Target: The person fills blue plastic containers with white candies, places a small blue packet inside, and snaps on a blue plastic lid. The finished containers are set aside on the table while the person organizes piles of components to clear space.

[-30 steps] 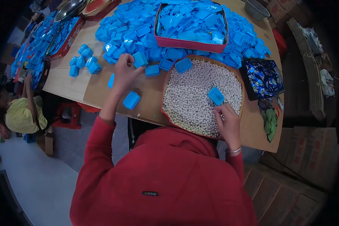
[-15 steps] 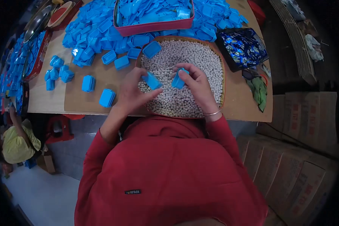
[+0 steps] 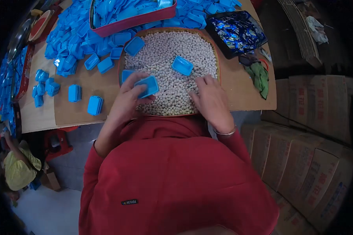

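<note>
My left hand point(image 3: 130, 93) is closed round a small open blue plastic box point(image 3: 148, 87), held tilted above the left part of the pellets. Another blue box piece point(image 3: 126, 74) shows partly behind its fingers. My right hand point(image 3: 213, 100) is lowered to the right side of a shallow red-rimmed tray point(image 3: 219, 64), fingers bent, thumb apart from them. Its fingertips touch or nearly touch the small whitish round pellets point(image 3: 172, 98) filling the tray. A blue box half point(image 3: 182, 65) lies on the pellets ahead of my hands, and one more point(image 3: 134, 46) rests at the tray's upper left rim.
Blue box parts point(image 3: 72, 37) are heaped at the back, around a red-walled container point(image 3: 135, 22). Closed blue boxes point(image 3: 95, 105) stand at left. A black tray of shiny blue pieces point(image 3: 239, 33) and a green cloth point(image 3: 259, 78) lie right. Cartons point(image 3: 290, 156) are stacked beside the table.
The view has shifted, moving the table leftward. My right hand has let go of its blue piece and moved down to the pellets. My left hand still holds a blue box.
</note>
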`<state>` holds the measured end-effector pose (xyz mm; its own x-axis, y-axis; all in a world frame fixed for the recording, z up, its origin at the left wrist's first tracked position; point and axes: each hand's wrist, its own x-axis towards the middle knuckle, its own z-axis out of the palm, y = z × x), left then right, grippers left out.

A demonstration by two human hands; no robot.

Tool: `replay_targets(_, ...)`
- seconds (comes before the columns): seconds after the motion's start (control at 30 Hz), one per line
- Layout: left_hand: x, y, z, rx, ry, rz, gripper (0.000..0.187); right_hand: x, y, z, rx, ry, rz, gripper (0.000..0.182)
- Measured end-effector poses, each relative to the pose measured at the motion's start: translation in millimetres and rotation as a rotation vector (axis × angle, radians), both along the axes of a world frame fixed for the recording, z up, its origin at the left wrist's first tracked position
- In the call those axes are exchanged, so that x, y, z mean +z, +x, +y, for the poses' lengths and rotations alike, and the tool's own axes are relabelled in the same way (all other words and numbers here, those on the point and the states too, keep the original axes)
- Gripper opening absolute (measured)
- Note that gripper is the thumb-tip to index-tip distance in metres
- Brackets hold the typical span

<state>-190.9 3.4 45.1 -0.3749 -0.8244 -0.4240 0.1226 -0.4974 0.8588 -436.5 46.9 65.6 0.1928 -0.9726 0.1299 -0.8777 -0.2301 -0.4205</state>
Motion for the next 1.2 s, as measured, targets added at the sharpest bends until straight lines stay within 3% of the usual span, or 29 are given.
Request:
replay_targets(0.07,9,1,9,-0.011,-0.013,-0.041,0.029,-1,-15,14,-0.12,0.26,0.171,0.045)
replay_targets(0.4,-8,-10,5,-0.199,0.048,0.079,0.036,-9,3,4,0.055,0.252,0.123,0.044)
replay_targets(0.57,-4,-9,13,-0.151,-0.005,0.004,0.038,-25,1,-15,0.06,0.24,-0.269,0.031)
replay_targets(0.8,-17,-12,12,-0.131,0.032,0.102,0.038,-6,36,-21,0.249,0.074,-0.486,0.029)
replay_targets(0.9,-11,-8,9,-0.125,0.097,0.162,0.039,-9,16,-19,0.09,0.169,-0.604,0.027)
replay_targets(1.07,-12,-3,4,-0.126,0.168,0.244,0.041,-38,-28,-6,-0.109,0.193,-0.463,0.025)
replay_targets(1.2,-12,-5,1,-0.156,0.152,0.235,0.033,-39,-21,-2,-0.036,0.145,-0.308,0.019)
